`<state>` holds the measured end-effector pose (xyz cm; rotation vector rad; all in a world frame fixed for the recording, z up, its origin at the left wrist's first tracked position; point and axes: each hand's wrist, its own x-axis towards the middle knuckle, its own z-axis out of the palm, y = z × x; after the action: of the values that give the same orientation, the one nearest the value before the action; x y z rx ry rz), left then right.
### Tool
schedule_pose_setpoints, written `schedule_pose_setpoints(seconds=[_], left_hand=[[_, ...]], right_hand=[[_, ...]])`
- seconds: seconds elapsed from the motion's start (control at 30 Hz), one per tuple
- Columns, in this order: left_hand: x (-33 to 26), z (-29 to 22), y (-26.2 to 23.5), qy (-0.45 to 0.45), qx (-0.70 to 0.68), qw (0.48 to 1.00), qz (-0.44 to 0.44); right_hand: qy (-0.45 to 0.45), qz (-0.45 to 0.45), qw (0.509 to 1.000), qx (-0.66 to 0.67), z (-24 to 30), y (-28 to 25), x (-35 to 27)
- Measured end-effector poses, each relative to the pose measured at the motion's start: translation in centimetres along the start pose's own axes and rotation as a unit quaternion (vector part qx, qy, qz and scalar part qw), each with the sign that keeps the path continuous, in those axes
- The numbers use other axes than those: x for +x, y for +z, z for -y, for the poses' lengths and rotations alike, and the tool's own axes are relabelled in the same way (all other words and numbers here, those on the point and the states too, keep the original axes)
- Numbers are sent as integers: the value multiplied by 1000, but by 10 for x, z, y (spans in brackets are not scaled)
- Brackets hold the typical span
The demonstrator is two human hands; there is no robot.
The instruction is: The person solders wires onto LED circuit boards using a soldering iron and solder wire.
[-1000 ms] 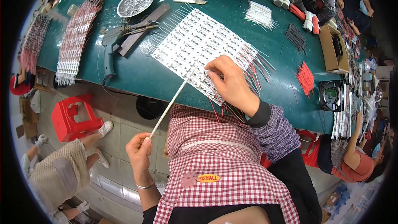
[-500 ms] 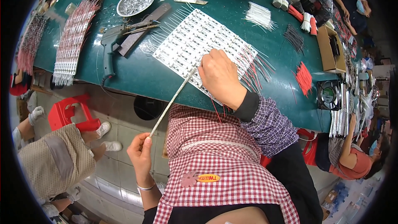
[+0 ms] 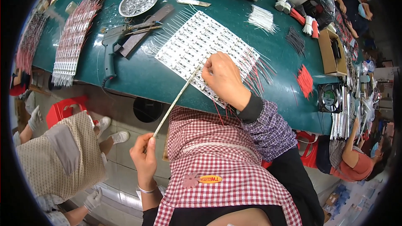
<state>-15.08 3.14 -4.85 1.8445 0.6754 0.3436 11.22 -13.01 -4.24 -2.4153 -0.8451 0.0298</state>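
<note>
Under right hand (image 3: pixel 224 76), white circuit board (image 3: pixel 184 50), on green table (image 3: pixel 138 70)

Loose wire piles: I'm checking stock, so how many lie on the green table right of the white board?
3: a white pile at the back, a black pile nearer, a red pile nearest. Others may be hidden.
</note>
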Motion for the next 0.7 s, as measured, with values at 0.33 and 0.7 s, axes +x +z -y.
schedule_pose_setpoints(seconds=[0.33, 0.7], left_hand=[[25, -1, 29, 10, -21, 1000, 18], [54, -21, 63, 32, -32, 998, 51]], right_hand=[[-25, -46, 981, 186, -27, -14, -15], [0, 35, 961, 274, -42, -26, -12]])
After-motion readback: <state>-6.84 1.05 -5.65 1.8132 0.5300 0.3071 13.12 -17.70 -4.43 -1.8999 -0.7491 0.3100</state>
